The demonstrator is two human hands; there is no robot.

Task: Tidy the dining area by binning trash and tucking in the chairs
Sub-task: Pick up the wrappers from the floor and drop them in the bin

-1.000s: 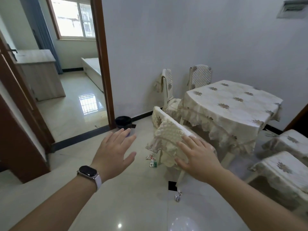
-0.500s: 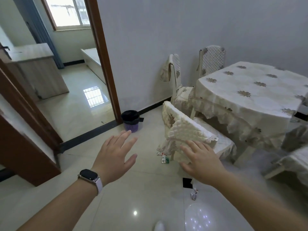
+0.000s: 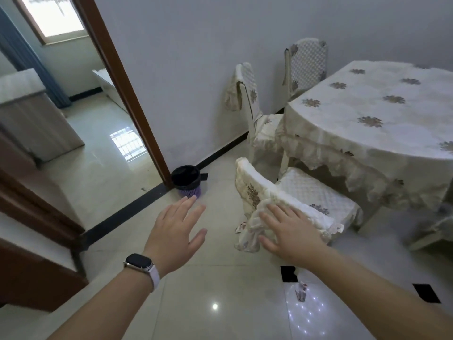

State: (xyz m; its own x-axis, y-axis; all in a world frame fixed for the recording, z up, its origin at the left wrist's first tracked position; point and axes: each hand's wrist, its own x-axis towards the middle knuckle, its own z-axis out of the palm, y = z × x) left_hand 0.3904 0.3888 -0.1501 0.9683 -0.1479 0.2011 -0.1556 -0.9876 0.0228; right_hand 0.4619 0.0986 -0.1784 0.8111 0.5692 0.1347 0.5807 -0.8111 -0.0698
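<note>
Both hands (left, right) spread open near the chair.

Open floor toward bin; chair blocks right, doorframe left.

No text, label or number is legible on anything here.
</note>
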